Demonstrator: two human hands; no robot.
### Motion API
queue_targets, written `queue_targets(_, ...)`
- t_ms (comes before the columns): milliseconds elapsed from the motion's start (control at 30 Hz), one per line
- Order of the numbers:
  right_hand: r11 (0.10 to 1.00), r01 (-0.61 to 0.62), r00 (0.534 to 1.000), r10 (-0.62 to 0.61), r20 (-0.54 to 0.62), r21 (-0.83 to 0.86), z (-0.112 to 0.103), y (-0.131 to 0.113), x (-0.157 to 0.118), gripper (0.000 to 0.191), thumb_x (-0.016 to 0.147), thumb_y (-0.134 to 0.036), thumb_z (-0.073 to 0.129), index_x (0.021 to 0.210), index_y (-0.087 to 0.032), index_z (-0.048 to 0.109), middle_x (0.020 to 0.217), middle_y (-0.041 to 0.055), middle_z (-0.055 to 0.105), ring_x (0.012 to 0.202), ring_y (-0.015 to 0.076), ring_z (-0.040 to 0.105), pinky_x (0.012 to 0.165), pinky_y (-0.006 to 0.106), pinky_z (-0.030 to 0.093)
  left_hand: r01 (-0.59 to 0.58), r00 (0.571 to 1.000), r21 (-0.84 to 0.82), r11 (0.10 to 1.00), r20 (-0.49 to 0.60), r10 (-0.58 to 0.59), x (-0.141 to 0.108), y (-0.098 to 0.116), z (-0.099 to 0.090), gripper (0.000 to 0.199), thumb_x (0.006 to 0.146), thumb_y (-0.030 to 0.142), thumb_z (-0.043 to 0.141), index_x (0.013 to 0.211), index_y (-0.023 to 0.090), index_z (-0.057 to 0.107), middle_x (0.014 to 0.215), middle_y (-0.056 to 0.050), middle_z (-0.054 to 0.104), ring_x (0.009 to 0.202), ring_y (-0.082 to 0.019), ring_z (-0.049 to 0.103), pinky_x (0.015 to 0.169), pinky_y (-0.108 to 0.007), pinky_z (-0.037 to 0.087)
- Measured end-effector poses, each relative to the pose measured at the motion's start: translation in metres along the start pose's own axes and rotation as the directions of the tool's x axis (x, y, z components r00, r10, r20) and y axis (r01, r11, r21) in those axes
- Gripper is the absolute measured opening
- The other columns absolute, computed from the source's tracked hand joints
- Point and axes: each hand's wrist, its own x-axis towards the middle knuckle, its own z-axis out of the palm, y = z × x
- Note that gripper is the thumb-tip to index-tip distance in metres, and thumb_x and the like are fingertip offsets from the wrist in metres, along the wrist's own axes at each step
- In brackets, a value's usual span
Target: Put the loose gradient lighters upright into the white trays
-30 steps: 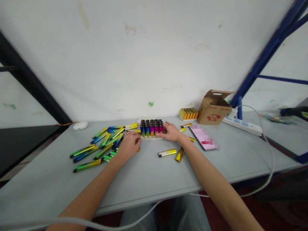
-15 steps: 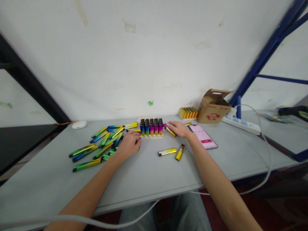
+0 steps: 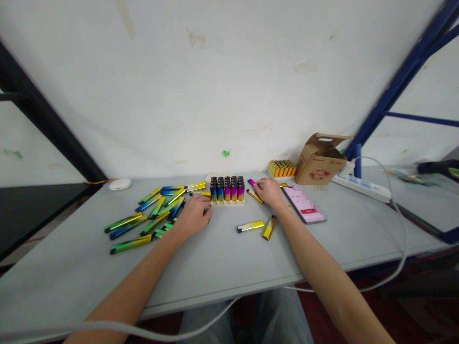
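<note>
A white tray [image 3: 229, 204] at the middle of the table holds several upright lighters [image 3: 227, 190] with black tops, blue on the left and magenta on the right. My left hand [image 3: 196, 215] is closed just left of the tray's front corner, around a small dark piece that I cannot make out. To the tray's right, my right hand [image 3: 268, 191] has its fingers closed on a magenta lighter [image 3: 252, 182]. A yellow lighter [image 3: 254, 196] lies beside that hand. Nearer the front are a silver-yellow lighter [image 3: 250, 226] and a brown-yellow one [image 3: 269, 227].
Several green, blue and yellow lighters [image 3: 129, 244] lie scattered on the left. At the back right are a tray of orange lighters [image 3: 282, 168] and an open cardboard box [image 3: 318, 167]. A phone [image 3: 304, 204], a power strip [image 3: 362, 187] and a white case [image 3: 120, 184] also rest on the table [image 3: 215, 267].
My right hand has drawn slightly right, away from the tray, and the magenta lighter now shows apart from the tray. My left hand has shifted slightly right and rotated. The view has moved a little.
</note>
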Motion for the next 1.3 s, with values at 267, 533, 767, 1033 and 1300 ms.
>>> queue_targets(267,0.989,-0.075,0.996,0.081,-0.043,0.125,0.000,-0.004,-0.001,0.021,0.086,-0.029,0.057,0.097,-0.018,0.070,0.096,0.0104,0.072,0.096,0.0247,0.063,0.090,0.036,0.042,-0.001,1.000,-0.003,1.000,-0.003,0.000,0.000,0.001,-0.001,0.031,0.086,0.023,0.045,0.090,0.014,0.075,0.105,-0.013,0.072,0.102,-0.028,0.063,0.098,-0.045,0.048)
queue_targets(533,0.255,-0.140,0.948,0.314,0.056,0.957,-0.010,-0.012,0.011,0.022,0.076,-0.033,0.065,0.091,-0.021,0.055,0.085,0.0000,0.061,0.079,0.0153,0.063,0.076,0.031,0.050,0.003,1.000,-0.029,1.000,-0.008,-0.003,-0.001,0.002,-0.001,0.031,0.087,0.024,0.045,0.090,0.014,0.074,0.106,-0.015,0.072,0.104,-0.030,0.062,0.098,-0.047,0.047)
queue_targets(767,-0.248,-0.296,0.944,0.074,0.322,0.923,-0.031,-0.028,0.000,0.022,0.068,-0.021,0.073,0.082,-0.022,0.056,0.074,-0.0053,0.059,0.071,0.0096,0.062,0.070,0.023,0.050,0.008,1.000,-0.046,0.999,0.009,-0.008,0.000,0.003,-0.003,0.031,0.087,0.024,0.045,0.090,0.012,0.074,0.106,-0.017,0.071,0.103,-0.031,0.062,0.098,-0.047,0.047)
queue_targets(1033,-0.268,-0.361,0.915,0.084,0.394,0.893,-0.040,-0.034,-0.002,0.013,0.078,-0.023,0.065,0.082,-0.021,0.053,0.075,-0.0042,0.065,0.060,0.0087,0.059,0.058,0.021,0.047,0.027,1.000,-0.034,0.999,0.002,-0.027,-0.001,0.004,-0.001,0.030,0.087,0.024,0.046,0.091,0.015,0.074,0.106,-0.014,0.072,0.105,-0.028,0.062,0.100,-0.045,0.047)
queue_targets(1300,-0.352,-0.363,0.916,0.033,0.399,0.863,-0.045,-0.026,0.001,0.017,0.075,-0.025,0.065,0.086,-0.022,0.052,0.059,-0.0091,0.048,0.039,0.0042,0.033,0.035,0.015,0.020,0.026,0.999,-0.087,0.996,-0.025,-0.029,-0.001,0.002,0.001,0.028,0.086,0.025,0.048,0.086,0.016,0.074,0.104,-0.014,0.072,0.104,-0.028,0.062,0.100,-0.046,0.046)
